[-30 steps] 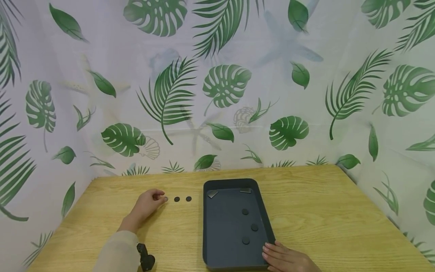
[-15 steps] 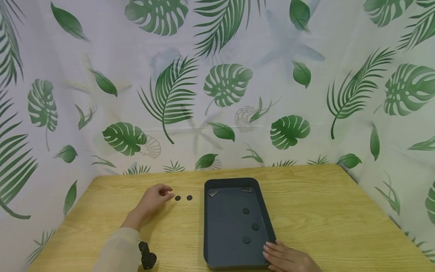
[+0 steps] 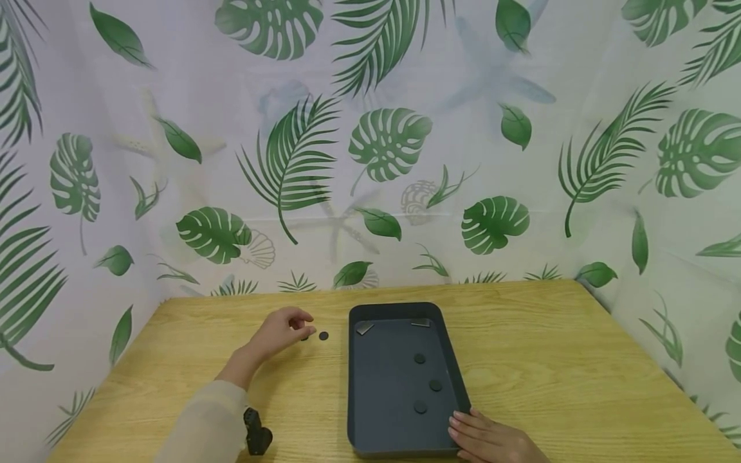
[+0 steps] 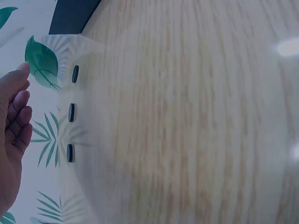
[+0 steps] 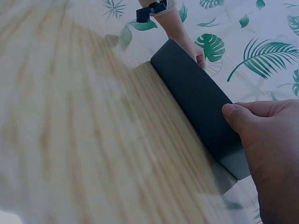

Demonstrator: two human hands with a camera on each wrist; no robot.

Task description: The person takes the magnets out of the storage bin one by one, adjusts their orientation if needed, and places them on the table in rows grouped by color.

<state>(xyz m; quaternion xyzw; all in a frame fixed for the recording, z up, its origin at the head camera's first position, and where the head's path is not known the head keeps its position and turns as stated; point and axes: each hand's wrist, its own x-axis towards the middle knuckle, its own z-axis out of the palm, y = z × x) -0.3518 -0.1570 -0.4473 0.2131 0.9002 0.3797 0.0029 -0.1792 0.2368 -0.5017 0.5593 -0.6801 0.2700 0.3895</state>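
My left hand [image 3: 283, 333] hovers over a short row of small black discs, thumb and fingers apart and loosely bent. One black disc [image 3: 323, 335] lies just right of its fingertips; another is partly covered by them in the head view. The left wrist view shows three discs on the table, the nearest disc [image 4: 69, 153] among them, and nothing in the fingers. My right hand [image 3: 492, 437] holds the near right corner of a dark grey rectangular tray [image 3: 350, 386], fingers over the rim. In the right wrist view its thumb [image 5: 232, 112] presses the outer wall.
Inside the tray, several pieces lie apart: three black discs, one a middle disc [image 3: 435, 385], and two flat shiny pieces, such as the left piece [image 3: 365, 328], in the far corners. The wooden table [image 3: 550, 360] meets a leaf-printed cloth [image 3: 405, 257] behind and at the sides.
My left hand has moved right along the row of discs, from the leftmost disc toward the rightmost, its thumb and fingers spreading apart. The right hand and tray stay put.
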